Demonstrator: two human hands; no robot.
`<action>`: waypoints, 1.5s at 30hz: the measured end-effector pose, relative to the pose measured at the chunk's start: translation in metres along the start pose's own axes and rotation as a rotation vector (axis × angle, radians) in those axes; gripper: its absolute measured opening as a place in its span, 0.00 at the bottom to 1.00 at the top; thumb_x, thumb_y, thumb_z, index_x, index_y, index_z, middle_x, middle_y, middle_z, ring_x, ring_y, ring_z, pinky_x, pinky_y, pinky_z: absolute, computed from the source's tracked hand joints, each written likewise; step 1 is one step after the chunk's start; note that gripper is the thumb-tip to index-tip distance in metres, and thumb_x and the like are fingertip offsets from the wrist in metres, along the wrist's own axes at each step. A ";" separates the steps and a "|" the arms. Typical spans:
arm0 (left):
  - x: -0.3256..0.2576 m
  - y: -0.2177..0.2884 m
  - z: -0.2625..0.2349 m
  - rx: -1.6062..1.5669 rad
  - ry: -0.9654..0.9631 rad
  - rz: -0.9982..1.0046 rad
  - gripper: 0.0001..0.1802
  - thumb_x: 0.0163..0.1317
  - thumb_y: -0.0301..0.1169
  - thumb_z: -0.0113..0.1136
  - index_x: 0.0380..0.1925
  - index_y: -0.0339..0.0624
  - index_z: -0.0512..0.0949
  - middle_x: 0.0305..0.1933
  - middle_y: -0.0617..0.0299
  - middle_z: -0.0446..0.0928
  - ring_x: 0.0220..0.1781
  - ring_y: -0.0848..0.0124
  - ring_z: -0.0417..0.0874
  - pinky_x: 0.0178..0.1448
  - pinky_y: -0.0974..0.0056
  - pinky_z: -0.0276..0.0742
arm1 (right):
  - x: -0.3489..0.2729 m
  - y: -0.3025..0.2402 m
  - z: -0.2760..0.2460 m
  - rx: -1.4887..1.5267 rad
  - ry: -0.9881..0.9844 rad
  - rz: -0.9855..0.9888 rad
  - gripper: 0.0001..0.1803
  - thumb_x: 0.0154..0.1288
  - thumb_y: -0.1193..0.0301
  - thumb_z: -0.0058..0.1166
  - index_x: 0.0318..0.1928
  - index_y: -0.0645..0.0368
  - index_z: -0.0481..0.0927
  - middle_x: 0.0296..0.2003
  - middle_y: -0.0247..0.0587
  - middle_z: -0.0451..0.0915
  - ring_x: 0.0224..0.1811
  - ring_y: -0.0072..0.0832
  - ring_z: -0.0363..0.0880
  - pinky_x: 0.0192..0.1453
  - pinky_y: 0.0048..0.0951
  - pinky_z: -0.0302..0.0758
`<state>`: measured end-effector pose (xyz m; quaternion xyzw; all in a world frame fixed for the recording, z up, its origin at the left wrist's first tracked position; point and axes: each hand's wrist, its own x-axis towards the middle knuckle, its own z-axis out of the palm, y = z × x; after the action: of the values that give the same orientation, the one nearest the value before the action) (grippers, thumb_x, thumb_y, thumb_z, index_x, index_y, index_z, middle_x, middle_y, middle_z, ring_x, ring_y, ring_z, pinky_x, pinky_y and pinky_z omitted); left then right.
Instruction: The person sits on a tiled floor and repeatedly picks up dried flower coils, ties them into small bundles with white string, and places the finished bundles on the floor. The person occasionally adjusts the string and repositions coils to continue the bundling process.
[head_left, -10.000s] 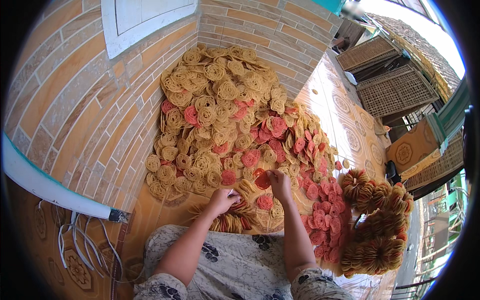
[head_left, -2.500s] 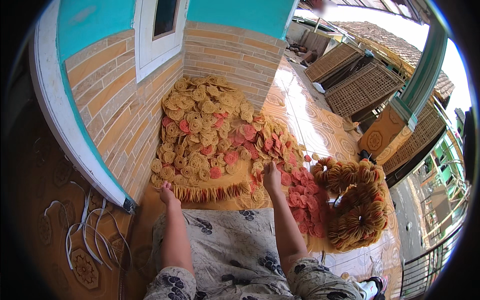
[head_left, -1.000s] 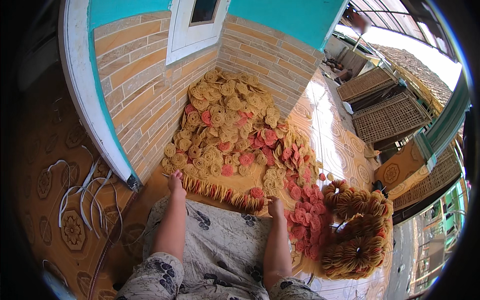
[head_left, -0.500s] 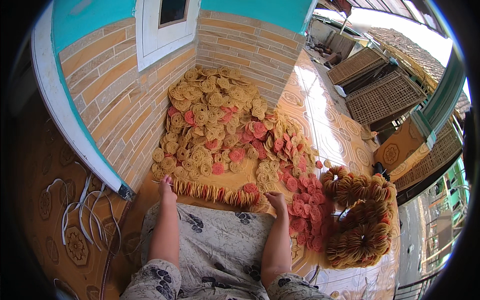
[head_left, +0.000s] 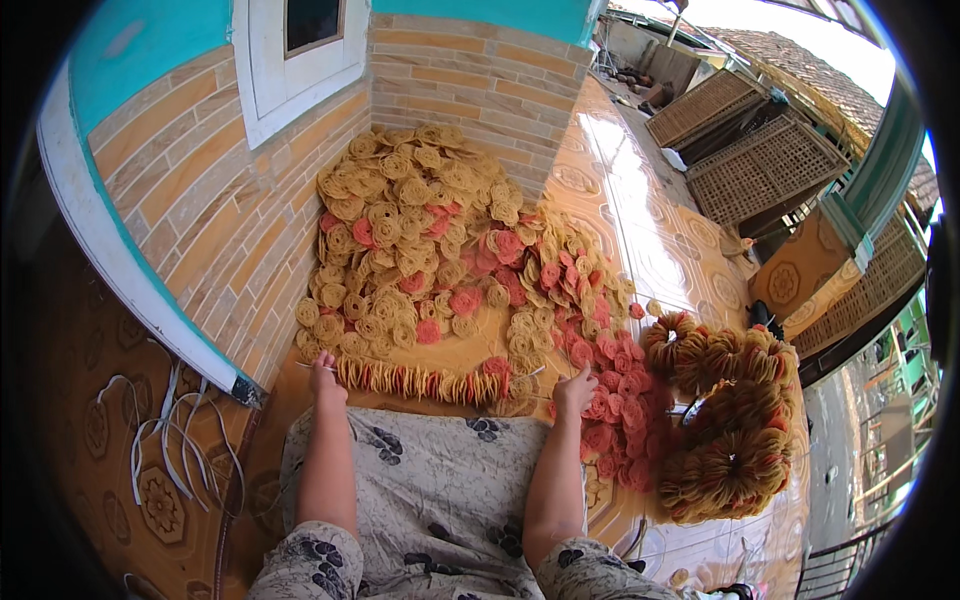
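Observation:
A row of round yellow and pink crackers is threaded on a thin string, stretched across the floor in front of my lap. My left hand pinches the string at the row's left end. My right hand grips the string at the right end. Just beyond lies a big heap of loose yellow and pink crackers against the brick wall. Finished threaded bundles are piled to the right of my right hand.
A brick wall with a white window frame stands at left and behind. White strips lie on the patterned floor at left. Woven bamboo trays lean at the back right. A floral cloth covers my lap.
Ten seconds ago both hands worked close together at the heap's edge. They have since spread apart along the string, and the threaded row now lies stretched between them.

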<state>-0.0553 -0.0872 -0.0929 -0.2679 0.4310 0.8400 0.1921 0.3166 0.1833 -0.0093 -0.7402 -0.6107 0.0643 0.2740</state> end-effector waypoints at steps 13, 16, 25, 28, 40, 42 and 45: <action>-0.009 -0.010 0.003 0.227 -0.037 0.206 0.16 0.70 0.31 0.47 0.55 0.36 0.70 0.56 0.55 0.75 0.58 0.67 0.73 0.64 0.63 0.62 | -0.030 -0.011 0.038 0.750 -0.992 0.164 0.11 0.66 0.68 0.55 0.38 0.65 0.81 0.28 0.36 0.80 0.25 0.22 0.77 0.28 0.21 0.73; -0.027 -0.005 0.010 0.251 -0.002 0.242 0.16 0.71 0.33 0.45 0.50 0.35 0.75 0.53 0.54 0.78 0.54 0.65 0.77 0.61 0.60 0.68 | -0.028 -0.009 0.038 0.923 -1.024 0.233 0.09 0.66 0.73 0.54 0.42 0.64 0.81 0.31 0.36 0.81 0.29 0.22 0.78 0.31 0.23 0.75; -0.038 0.014 0.015 -0.011 0.111 0.312 0.14 0.70 0.30 0.48 0.45 0.33 0.79 0.38 0.59 0.79 0.33 0.72 0.79 0.39 0.67 0.78 | -0.024 -0.011 0.045 1.467 -1.151 0.482 0.04 0.64 0.79 0.50 0.39 0.57 0.73 0.30 0.31 0.75 0.26 0.19 0.69 0.29 0.20 0.67; -0.029 0.015 0.010 0.023 0.151 0.252 0.13 0.70 0.29 0.48 0.44 0.32 0.79 0.36 0.60 0.78 0.33 0.72 0.79 0.37 0.66 0.78 | -0.023 -0.009 0.055 1.339 -1.177 0.497 0.02 0.66 0.76 0.51 0.38 0.55 0.74 0.30 0.28 0.77 0.30 0.21 0.75 0.34 0.22 0.72; -0.172 0.061 0.094 0.940 -0.894 0.592 0.05 0.60 0.20 0.60 0.29 0.31 0.73 0.27 0.58 0.81 0.30 0.77 0.82 0.34 0.72 0.77 | -0.069 -0.112 -0.047 1.204 -1.158 -0.496 0.06 0.69 0.73 0.51 0.40 0.64 0.76 0.30 0.31 0.78 0.31 0.16 0.75 0.36 0.19 0.74; -0.201 0.059 0.106 0.973 -1.092 0.526 0.06 0.59 0.21 0.62 0.30 0.31 0.74 0.27 0.58 0.80 0.30 0.77 0.82 0.35 0.73 0.77 | -0.079 -0.129 -0.074 1.100 -1.299 -0.512 0.06 0.69 0.73 0.51 0.40 0.63 0.76 0.30 0.31 0.78 0.31 0.16 0.75 0.36 0.19 0.74; -0.221 0.052 0.113 1.058 -1.176 0.449 0.05 0.59 0.21 0.61 0.31 0.32 0.74 0.27 0.60 0.80 0.31 0.77 0.82 0.35 0.72 0.77 | -0.085 -0.141 -0.092 0.982 -1.377 -0.549 0.06 0.67 0.73 0.53 0.41 0.63 0.76 0.30 0.31 0.78 0.31 0.16 0.76 0.36 0.18 0.76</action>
<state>0.0572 -0.0426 0.1300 0.4346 0.6423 0.5473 0.3147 0.2132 0.0884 0.1161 -0.1639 -0.6995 0.6817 0.1385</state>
